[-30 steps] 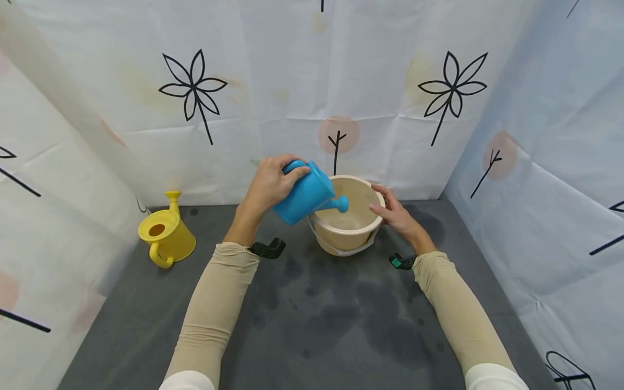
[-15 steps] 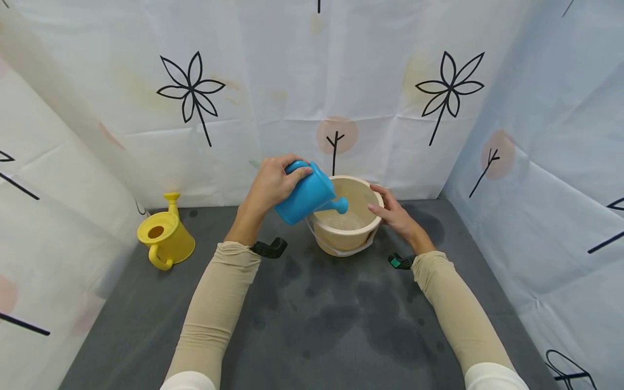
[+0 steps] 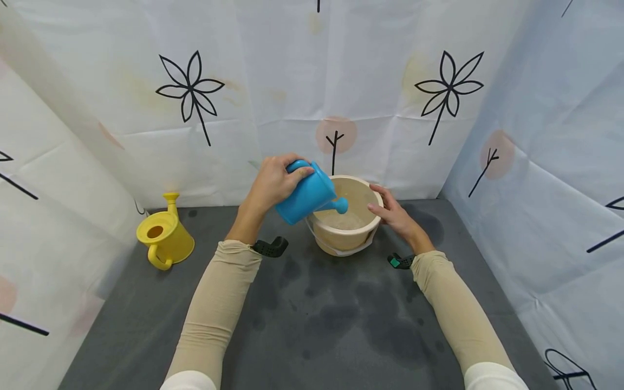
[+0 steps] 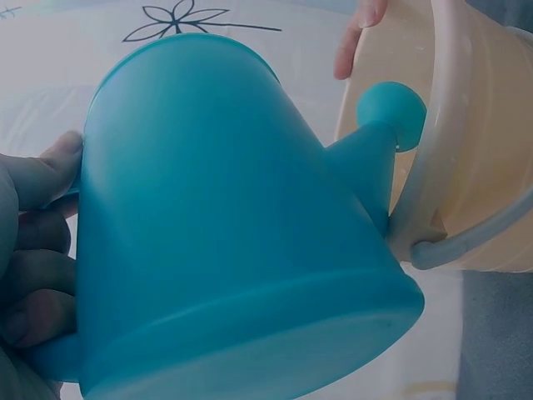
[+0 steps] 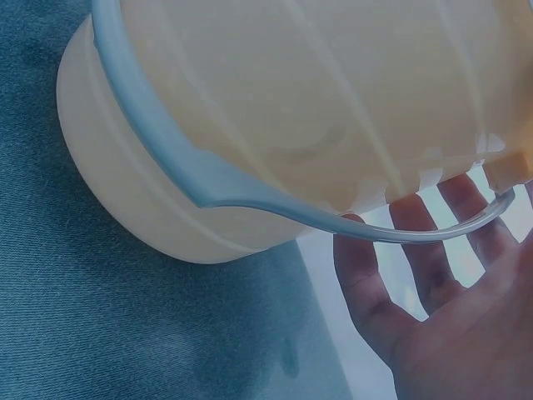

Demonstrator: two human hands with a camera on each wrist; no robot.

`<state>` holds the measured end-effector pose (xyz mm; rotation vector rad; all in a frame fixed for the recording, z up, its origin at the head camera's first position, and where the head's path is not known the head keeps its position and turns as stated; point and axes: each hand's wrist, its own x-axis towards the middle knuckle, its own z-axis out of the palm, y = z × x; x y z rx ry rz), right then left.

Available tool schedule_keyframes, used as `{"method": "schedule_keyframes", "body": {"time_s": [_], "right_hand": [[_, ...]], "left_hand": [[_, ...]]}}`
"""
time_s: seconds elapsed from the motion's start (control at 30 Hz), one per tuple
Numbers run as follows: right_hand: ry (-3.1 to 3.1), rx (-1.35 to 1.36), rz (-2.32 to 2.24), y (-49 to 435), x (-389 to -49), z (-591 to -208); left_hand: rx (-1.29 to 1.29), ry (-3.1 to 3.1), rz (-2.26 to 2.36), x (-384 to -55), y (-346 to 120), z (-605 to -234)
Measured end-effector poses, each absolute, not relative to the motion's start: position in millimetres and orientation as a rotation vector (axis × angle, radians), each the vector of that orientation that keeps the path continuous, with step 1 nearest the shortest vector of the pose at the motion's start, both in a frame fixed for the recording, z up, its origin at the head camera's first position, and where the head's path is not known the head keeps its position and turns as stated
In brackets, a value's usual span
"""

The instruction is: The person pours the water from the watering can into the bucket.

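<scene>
My left hand (image 3: 273, 181) grips the handle of a blue watering can (image 3: 304, 194), its fingers curled round it in the left wrist view. The can is tilted, and its round spout head (image 4: 391, 115) reaches over the near left rim of a cream bucket (image 3: 341, 235). Across the bucket, my right hand (image 3: 394, 214) holds the right rim, thumb over the edge and fingers along the outer wall. A pale bail handle (image 5: 275, 208) hangs down the bucket's side. The bucket stands on the dark cloth, and a little water shows on its floor.
A yellow watering can (image 3: 168, 238) stands upright at the left, spout toward the back. Dark wet patches mark the grey cloth (image 3: 341, 325) before the bucket. White printed curtains (image 3: 273, 97) rise close behind the bucket and along both sides.
Almost nothing differs. The blue watering can stays tilted over the bucket and both hands keep their grips, while the whole head view shifts very slightly.
</scene>
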<state>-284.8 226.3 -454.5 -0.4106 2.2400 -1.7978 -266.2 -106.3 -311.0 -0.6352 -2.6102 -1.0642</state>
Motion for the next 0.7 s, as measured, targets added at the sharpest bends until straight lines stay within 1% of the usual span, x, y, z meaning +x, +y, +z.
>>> {"method": "schedule_keyframes", "body": {"time_s": [0.7], "right_hand": [[2.246, -0.403, -1.788, 226.0, -284.4, -453.8]], "left_hand": [[-0.598, -2.709, -1.078, -270.1, -103.2, -303.4]]}}
